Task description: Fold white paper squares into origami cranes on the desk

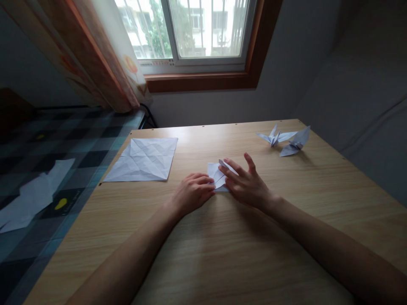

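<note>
A small folded piece of white paper [217, 175] lies on the wooden table in front of me, one flap raised and curving on its right side. My left hand [196, 189] holds its left edge, fingertips bent together onto the paper. At the raised flap is my right hand [246, 182], index and middle fingers against it and the little finger lifted away. The right thumb is mostly hidden behind the hand. Both hands cover parts of the paper's lower edge.
A creased white sheet [148, 159] lies flat at the table's left. Two folded paper cranes, one left [274, 137] and one right [296, 144], stand at the far right. Left of the table [190, 258], loose paper [34, 197] rests on a checked bed cover [66, 135].
</note>
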